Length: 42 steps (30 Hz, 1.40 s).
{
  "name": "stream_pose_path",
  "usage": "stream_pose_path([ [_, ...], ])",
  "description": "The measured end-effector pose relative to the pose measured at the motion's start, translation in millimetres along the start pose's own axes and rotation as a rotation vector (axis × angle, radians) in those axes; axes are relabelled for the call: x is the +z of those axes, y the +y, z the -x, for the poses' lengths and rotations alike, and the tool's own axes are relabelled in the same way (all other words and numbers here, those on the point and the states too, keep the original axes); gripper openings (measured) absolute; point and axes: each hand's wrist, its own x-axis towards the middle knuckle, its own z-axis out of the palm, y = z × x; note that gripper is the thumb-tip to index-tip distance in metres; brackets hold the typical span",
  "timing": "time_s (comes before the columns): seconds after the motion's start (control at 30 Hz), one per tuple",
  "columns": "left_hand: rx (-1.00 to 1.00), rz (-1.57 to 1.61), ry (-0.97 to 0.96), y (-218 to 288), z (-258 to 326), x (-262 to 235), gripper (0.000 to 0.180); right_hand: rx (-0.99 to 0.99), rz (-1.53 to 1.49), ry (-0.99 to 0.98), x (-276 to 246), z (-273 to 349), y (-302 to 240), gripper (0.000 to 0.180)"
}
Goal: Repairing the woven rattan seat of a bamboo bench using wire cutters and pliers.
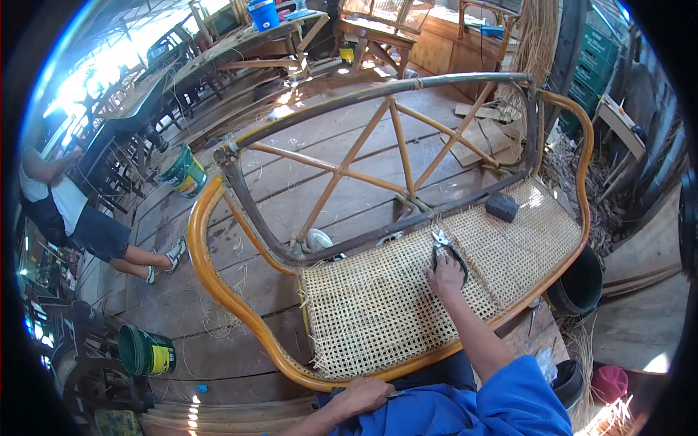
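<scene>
A rattan bench with a woven cane seat (363,309) stands in front of me, its curved orange-brown frame (200,232) running round the front and sides. On the middle of the seat lies a pair of pliers (440,240) with silver jaws and dark handles. My right hand (446,277) reaches over the cane, its fingers closed round those handles. Low in the view, my left hand (366,396) is closed by my lap at the front rail. From its left side sticks out a dark end and from its right a thin metal one, so it grips a thin tool, partly hidden.
A dark block (502,206) rests on the seat near the open crossed-pole backrest (339,170). Green buckets (183,173) stand on the plank floor, and a black bucket (578,283) is beside the right front. Someone in shorts (91,229) stands at left by a long table (134,109).
</scene>
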Motion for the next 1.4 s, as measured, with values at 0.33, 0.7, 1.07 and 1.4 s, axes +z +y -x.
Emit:
stream_pose_path([
  [0.33,-0.471,0.578,0.650,-42,29,28,0.030,-0.035,0.050,0.182,2,-23,-8,0.061],
  [0.7,-0.339,0.705,0.508,-1,-28,19,0.030,0.210,0.066,-0.025,4,-54,-16,0.064],
  [1.07,-0.357,1.509,0.812,-30,-32,8,0.021,-0.002,-0.766,-0.367,-65,22,25,0.065],
  [1.4,0.008,1.652,0.882,-32,-47,-84,0.017,-0.268,-0.666,-0.326,-66,146,23,0.046],
])
